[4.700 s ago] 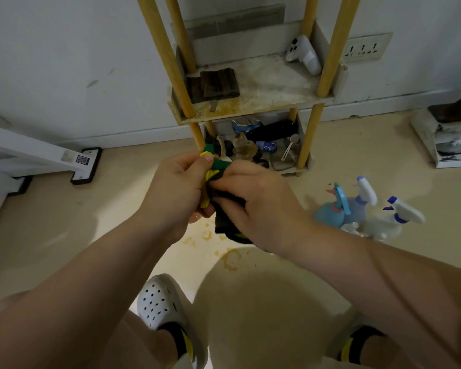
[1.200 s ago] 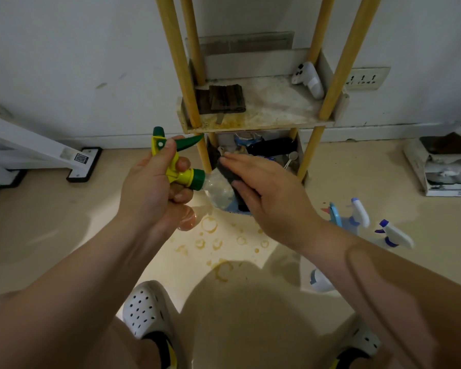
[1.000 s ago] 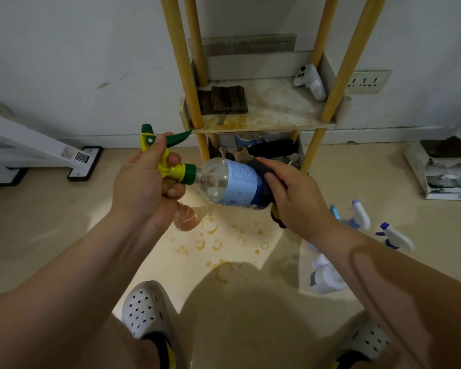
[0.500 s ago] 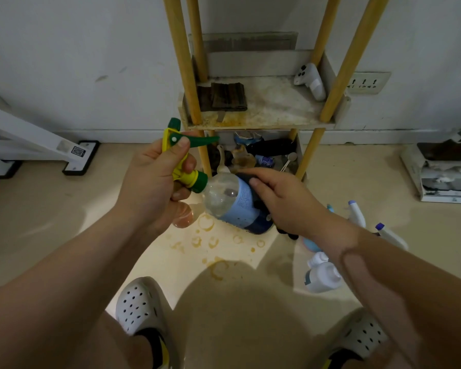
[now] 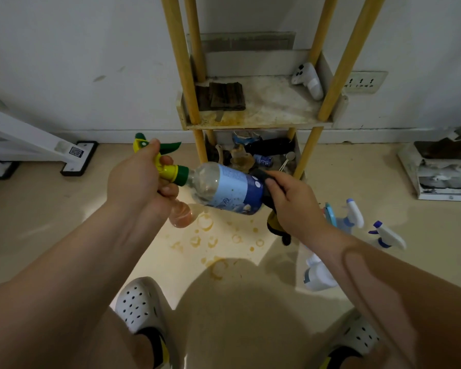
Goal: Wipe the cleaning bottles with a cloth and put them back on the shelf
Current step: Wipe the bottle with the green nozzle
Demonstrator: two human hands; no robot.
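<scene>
Could slip and drop onto the floor [image 5: 64, 222] if the left hand [image 5: 136, 182], wrapped tight on the yellow-green sprayer, lets go of the smooth clear bottle [image 5: 224, 189] held sideways near the shelf [image 5: 258, 123], right hand [image 5: 290, 203] squeezing the dark soft cloth [image 5: 270, 206] on its far end.

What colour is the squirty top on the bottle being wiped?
Yellow and green spray trigger, on the clear plastic bottle; seen in the head view.
</scene>
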